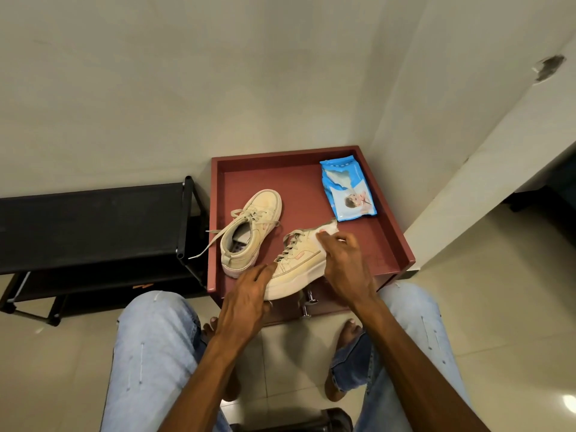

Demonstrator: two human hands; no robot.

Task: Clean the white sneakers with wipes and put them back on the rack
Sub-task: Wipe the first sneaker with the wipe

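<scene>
Two off-white lace-up leather sneakers on dark-red wooden cabinet top; wiping step under way.
Near sneaker (299, 263): left hand (246, 294) fingers curled round heel, right hand (344, 263) fingers pinching white wet wipe (327, 230) against toe. Second sneaker (251, 232) just beyond left fingertips; blue wipes pack (347, 190) beyond right. Next, probably: turn shoe, wipe sole edge.

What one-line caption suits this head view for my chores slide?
Left hand steadies a white sneaker while the right hand wipes it with a wet wipe.

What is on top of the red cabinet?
On the red cabinet: two white sneakers and a blue wipes pack. The right hand covers the nearer sneaker's toe, holding a wipe.
</scene>
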